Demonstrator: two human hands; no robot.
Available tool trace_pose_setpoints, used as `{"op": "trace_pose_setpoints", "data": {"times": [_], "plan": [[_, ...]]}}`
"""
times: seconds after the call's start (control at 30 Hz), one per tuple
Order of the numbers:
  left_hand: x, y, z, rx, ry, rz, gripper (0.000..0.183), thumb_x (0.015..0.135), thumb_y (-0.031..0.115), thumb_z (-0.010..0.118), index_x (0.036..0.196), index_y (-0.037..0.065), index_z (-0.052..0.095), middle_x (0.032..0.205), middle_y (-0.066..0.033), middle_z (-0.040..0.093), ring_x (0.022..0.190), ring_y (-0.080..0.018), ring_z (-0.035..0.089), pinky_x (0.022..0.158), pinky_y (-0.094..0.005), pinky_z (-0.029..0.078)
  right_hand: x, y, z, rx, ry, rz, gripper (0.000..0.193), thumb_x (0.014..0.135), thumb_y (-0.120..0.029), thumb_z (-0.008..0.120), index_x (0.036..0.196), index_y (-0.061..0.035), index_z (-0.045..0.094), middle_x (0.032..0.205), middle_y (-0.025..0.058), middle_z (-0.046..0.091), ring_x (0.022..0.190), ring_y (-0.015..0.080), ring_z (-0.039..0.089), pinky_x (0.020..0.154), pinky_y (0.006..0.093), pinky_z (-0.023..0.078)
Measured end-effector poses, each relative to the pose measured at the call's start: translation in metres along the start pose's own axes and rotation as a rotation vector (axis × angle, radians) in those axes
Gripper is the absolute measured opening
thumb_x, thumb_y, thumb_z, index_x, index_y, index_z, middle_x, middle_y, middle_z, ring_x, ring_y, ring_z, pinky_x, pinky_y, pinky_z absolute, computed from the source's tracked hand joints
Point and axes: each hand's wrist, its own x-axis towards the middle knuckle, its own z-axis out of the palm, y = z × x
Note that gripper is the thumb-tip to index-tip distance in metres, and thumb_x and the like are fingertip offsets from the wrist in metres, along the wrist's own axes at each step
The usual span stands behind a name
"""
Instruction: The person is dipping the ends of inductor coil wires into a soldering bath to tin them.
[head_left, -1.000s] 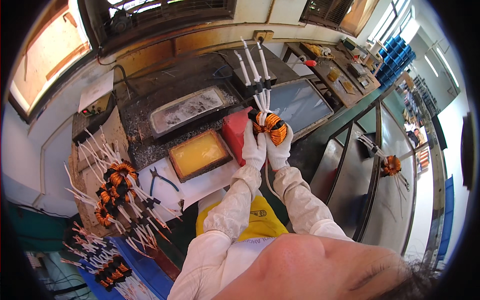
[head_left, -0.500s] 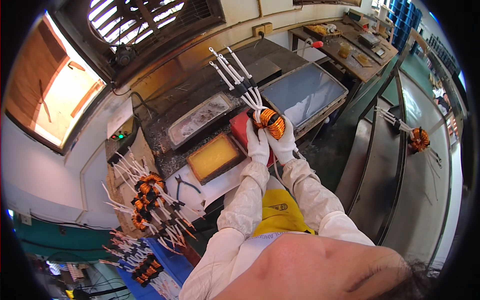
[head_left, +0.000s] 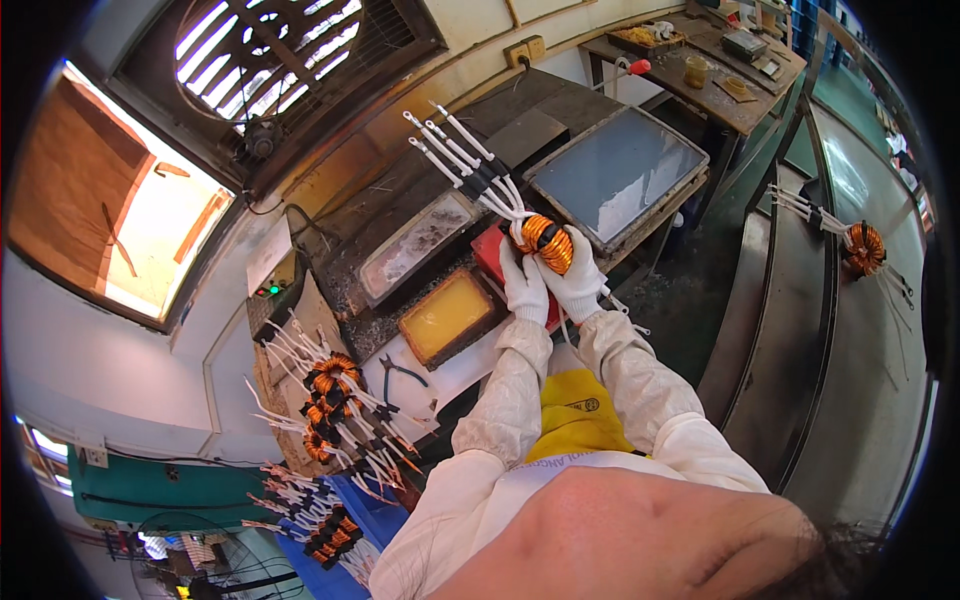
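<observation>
**Both hands on one wound coil**

Left surface: heap of orange copper-wound ring coils with white-sleeved leads (head_left: 335, 400). Centre: shallow yellow-filled tray (head_left: 447, 317). Left hand (head_left: 523, 285) and right hand (head_left: 577, 282), white-gloved, clamp together on one orange toroidal coil (head_left: 545, 240), held above them. Its white leads (head_left: 465, 165) run up-left, away from both hands.

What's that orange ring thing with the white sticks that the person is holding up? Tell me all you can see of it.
The coil is a ring wound tightly with shiny copper-orange wire. A bundle of stiff leads in white sleeving, banded in black partway along, fans up and away from it toward the dark bench. It is held in the air above a red block and a yellow-filled tray. The left hand and the right hand, both in white gloves, grip the ring from below; nothing else touches it.
</observation>
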Motion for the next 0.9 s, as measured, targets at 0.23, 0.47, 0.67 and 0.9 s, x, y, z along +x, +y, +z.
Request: {"op": "trace_pose_setpoints", "data": {"times": [0.23,0.47,0.67,0.9], "plan": [[0.000,-0.002,0.002,-0.002,0.015,0.004,0.054,0.097,0.010,0.049,0.148,0.002,0.032,0.147,-0.0174,0.043,0.134,-0.0282,0.043,0.113,-0.0362,0.032,-0.002,0.007,0.002,0.025,0.002,0.011,0.068,0.071,-0.024,0.085,0.126,-0.0058,0.051,0.112,0.0168,0.060,0.102,0.0350,0.062,0.088,0.0391,0.051],[0.004,-0.014,0.006,-0.124,0.002,-0.017,0.056,0.097,0.008,0.049,0.148,0.000,0.029,0.149,-0.0187,0.040,0.136,-0.0289,0.041,0.113,-0.0365,0.031,0.000,0.007,0.000,-0.018,-0.001,-0.003,0.069,0.071,-0.023,0.085,0.128,-0.0059,0.050,0.112,0.0171,0.059,0.102,0.0347,0.062,0.088,0.0387,0.051],[0.006,-0.015,0.004,-0.188,-0.008,-0.067,0.060,0.091,-0.002,0.047,0.149,0.000,0.028,0.147,-0.0189,0.042,0.134,-0.0284,0.044,0.113,-0.0363,0.032,0.001,0.005,0.001,-0.029,-0.001,-0.012,0.068,0.071,-0.020,0.084,0.128,-0.0056,0.050,0.113,0.0173,0.059,0.101,0.0349,0.063,0.087,0.0385,0.052],[0.018,-0.004,-0.010,-0.293,-0.118,-0.264,0.070,0.082,-0.010,0.043,0.150,-0.001,0.026,0.147,-0.0193,0.041,0.135,-0.0283,0.043,0.114,-0.0349,0.029,-0.004,0.011,0.001,-0.029,-0.018,-0.024,0.073,0.069,-0.016,0.086,0.129,-0.0042,0.047,0.115,0.0161,0.060,0.104,0.0288,0.064,0.091,0.0358,0.051]]}}
